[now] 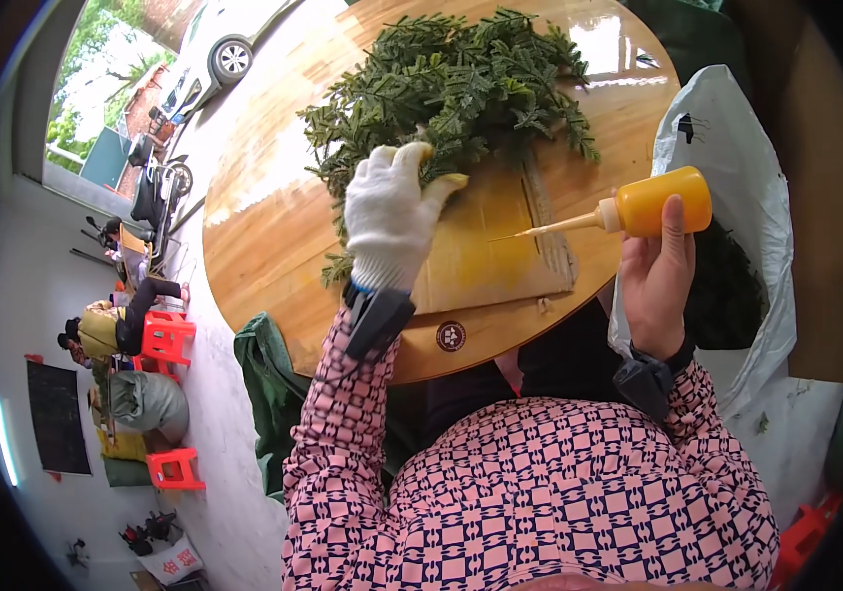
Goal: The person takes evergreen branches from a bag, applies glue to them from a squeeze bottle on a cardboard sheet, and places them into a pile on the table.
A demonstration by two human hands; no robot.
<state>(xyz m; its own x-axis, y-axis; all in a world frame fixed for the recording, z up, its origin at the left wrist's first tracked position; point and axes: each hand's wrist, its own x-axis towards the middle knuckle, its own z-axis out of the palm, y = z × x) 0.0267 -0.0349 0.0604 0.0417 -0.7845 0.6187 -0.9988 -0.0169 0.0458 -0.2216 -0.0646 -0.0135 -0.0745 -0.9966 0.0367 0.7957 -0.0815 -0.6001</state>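
- One gloved left hand (pixel 389 207), fingers curled, thumb apart (grip on greenery (pixel 456 84) hidden)
- Right hand (pixel 658 281) pinches orange bottle (pixel 673 202); open gap off its nozzle (pixel 567 225), nine o'clock
- Table edge (pixel 417 366), six o'clock

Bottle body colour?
The bottle is orange-yellow; best seen in the head view.

The gloved left hand (pixel 389 217) points toward twelve o'clock, fingers bent, thumb angled to two; the bare right hand (pixel 656 281) is curled closed, thumb at twelve, forearm (pixel 699 409) slanting toward eleven.
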